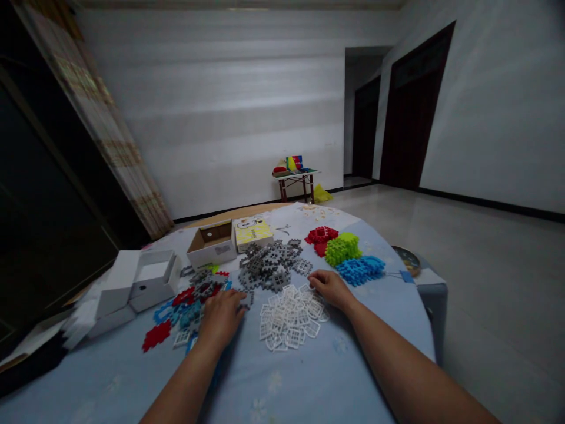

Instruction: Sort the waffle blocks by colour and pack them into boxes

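Note:
My left hand is over the right side of a mixed pile of red, blue and grey plastic interlocking pieces. Its fingers are bent around a small grey interlocking piece, seen nearly edge-on. Between my hands spreads a heap of white plastic window-shaped pieces. At the upper right edge of that heap is my right hand, fingers curled together; whatever is in them is hidden. A large heap of grey interlocking pieces lies just beyond both hands.
Red, lime green and blue pieces lie in stacks at right. An open cardboard box, a yellow-and-white box and white boxes stand at left. Beside the blue-clothed table is a grey stool-like stand.

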Action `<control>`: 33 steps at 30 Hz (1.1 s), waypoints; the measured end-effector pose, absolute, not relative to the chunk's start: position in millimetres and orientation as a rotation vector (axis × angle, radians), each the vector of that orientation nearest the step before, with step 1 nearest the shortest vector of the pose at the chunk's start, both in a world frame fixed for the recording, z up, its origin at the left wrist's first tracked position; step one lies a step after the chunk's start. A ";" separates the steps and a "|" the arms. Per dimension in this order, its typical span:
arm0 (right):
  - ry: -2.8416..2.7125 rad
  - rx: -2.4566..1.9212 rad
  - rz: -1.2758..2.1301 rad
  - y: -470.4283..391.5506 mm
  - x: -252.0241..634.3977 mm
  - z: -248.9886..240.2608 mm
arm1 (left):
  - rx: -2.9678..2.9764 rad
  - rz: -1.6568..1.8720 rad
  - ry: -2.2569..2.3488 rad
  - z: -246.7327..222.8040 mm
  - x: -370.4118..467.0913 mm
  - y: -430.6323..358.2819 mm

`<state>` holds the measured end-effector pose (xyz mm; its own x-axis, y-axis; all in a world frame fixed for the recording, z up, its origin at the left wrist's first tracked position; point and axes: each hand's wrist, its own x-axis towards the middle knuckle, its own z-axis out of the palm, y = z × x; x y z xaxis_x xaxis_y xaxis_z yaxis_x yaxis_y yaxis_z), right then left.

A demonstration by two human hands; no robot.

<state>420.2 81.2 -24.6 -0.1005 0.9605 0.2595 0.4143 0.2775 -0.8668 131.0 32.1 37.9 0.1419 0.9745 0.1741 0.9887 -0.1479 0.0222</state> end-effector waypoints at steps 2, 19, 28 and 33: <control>-1.675 -1.280 0.789 80.8 419.5 -23.5 | -2.314 -0.181 -1.971 40.1 133.8 37.9; -1.659 -1.256 0.854 83.2 411.4 -23.9 | -2.342 -1.193 -2.345 65.8 133.6 90.1; -1.652 -1.247 0.862 83.9 413.6 -29.8 | -2.130 -1.302 -2.369 58.0 116.9 137.3; -1.649 -1.252 0.886 84.8 412.5 -31.1 | -2.024 -0.918 -2.466 53.6 51.4 143.7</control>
<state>412.5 84.8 -31.1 -0.1261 0.9690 0.2125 0.3576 0.2442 -0.9014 51.4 143.7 53.6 -0.2465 0.9477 0.2028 0.8495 0.1106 0.5158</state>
